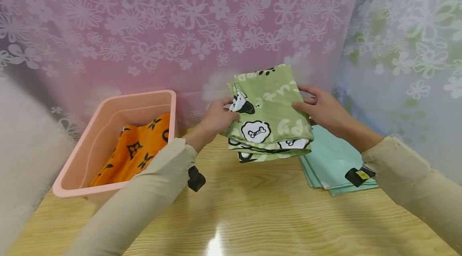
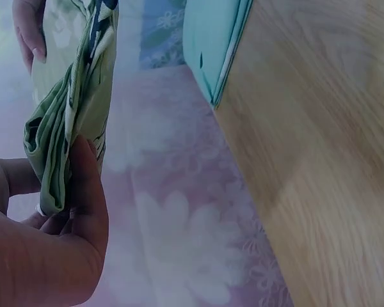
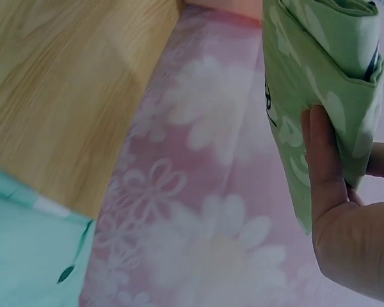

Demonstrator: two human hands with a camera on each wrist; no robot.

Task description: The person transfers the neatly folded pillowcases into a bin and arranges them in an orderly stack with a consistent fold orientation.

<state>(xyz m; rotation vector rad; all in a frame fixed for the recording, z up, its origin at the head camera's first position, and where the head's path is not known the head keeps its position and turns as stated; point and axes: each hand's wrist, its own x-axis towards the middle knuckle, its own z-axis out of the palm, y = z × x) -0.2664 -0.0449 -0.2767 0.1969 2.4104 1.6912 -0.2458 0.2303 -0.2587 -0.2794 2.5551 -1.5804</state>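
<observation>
A folded green cloth (image 1: 274, 103) with white patches, bone drawings and lettering is held up over the table between both hands. My left hand (image 1: 219, 116) pinches its left edge, thumb in front; the left wrist view shows the stacked folds of the cloth (image 2: 67, 121) between thumb and fingers. On the opposite edge, my right hand (image 1: 321, 105) grips the cloth with the thumb on the near face. In the right wrist view the right hand (image 3: 355, 224) closes on the layered edge of the cloth (image 3: 320, 83).
To the left stands a pink plastic bin (image 1: 173, 115) with an orange patterned cloth (image 1: 138, 148) inside. A folded mint-green cloth (image 1: 328, 160) lies on the wooden table (image 1: 260, 208) at right, under the right forearm. Floral curtains (image 1: 216, 19) hang behind the table.
</observation>
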